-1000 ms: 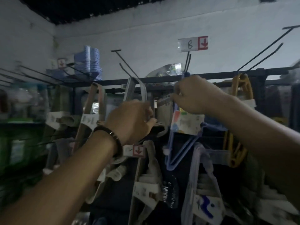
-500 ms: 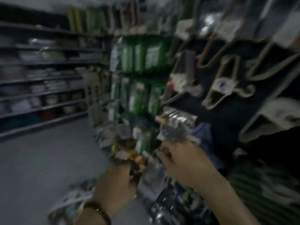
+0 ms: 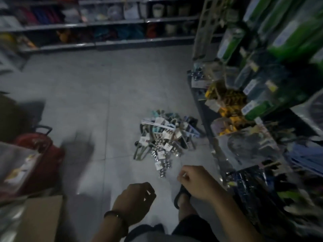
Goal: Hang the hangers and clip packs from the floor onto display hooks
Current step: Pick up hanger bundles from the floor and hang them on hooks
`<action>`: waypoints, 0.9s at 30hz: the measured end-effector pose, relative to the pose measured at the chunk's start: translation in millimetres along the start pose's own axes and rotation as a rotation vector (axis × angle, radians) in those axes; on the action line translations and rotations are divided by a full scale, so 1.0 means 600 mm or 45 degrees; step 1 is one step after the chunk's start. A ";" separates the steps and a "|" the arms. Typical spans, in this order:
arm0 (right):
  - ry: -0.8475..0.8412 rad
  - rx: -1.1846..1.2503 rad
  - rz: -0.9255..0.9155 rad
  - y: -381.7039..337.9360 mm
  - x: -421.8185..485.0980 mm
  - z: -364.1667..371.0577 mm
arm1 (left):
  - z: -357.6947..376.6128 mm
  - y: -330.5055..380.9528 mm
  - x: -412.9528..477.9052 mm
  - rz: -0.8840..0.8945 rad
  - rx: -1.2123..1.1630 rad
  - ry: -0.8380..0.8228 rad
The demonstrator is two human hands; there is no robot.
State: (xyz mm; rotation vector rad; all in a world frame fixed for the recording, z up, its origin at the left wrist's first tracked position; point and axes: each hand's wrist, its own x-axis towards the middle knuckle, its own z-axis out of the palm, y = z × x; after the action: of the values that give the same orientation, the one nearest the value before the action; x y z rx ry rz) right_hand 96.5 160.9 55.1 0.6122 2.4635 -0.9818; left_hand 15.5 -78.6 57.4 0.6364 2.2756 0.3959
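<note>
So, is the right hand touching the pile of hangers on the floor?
Apart. The head view shows a strip of bare floor between the right hand and the near end of the pile of hangers.

**View change, hooks to floor.** The camera has swung from the display hooks down to the floor (image 3: pixel 97 105). The left hand (image 3: pixel 134 201) and right hand (image 3: pixel 196 181), a second ago raised at the hooks and gripping hangers, are now lowered, fingers loosely curled round nothing. The pile of hangers and clip packs (image 3: pixel 166 137) has come into view, just beyond the fingertips.
</note>
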 end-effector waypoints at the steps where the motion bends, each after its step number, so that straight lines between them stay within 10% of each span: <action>1: -0.003 0.014 0.003 0.008 0.033 -0.011 | -0.004 -0.002 0.024 -0.019 -0.009 -0.005; 17: -0.191 -0.062 0.057 0.147 0.674 -0.239 | -0.110 0.062 0.671 -0.184 -0.147 -0.091; 27: -0.106 -0.247 0.205 0.324 1.080 0.001 | 0.049 -0.138 1.077 -0.272 -0.294 -0.290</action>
State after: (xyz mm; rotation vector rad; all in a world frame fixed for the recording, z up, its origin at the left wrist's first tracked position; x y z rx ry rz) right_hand -328.2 444.7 -388.8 0.6775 2.3584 -0.6833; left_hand -386.0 210.6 -367.6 0.3006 2.0181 0.4493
